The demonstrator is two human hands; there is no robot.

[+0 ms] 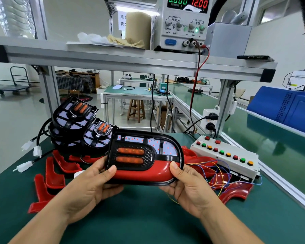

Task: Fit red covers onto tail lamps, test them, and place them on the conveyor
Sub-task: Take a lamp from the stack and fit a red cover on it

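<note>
Holding the tail lamp [144, 154] in both hands, I have it just left of the white button box [225, 155] and raised off the green bench mat [139, 217]. My left hand [95, 184] grips the lamp's end farthest from the box, thumb pressed on the black face beside the two orange lenses, fingers curled underneath. My right hand [187, 187] grips the end nearest the box, thumb on the red cover [143, 173], fingers wrapped beneath. That cover sits on the lamp's near half; the far half shows its pale board uncovered. Thin coloured wires [217, 166] trail from the box toward the lamp's right end. Loose red covers [55, 175] lie on the mat well left of the box, and another [236, 192] lies just in front of it. A stack of uncovered lamps [74, 120] rests farther left, behind those covers. Right of the box runs the green conveyor [271, 138]. Above the box, on the shelf, the power supply [183, 23] reads 12.00 in red.
</note>
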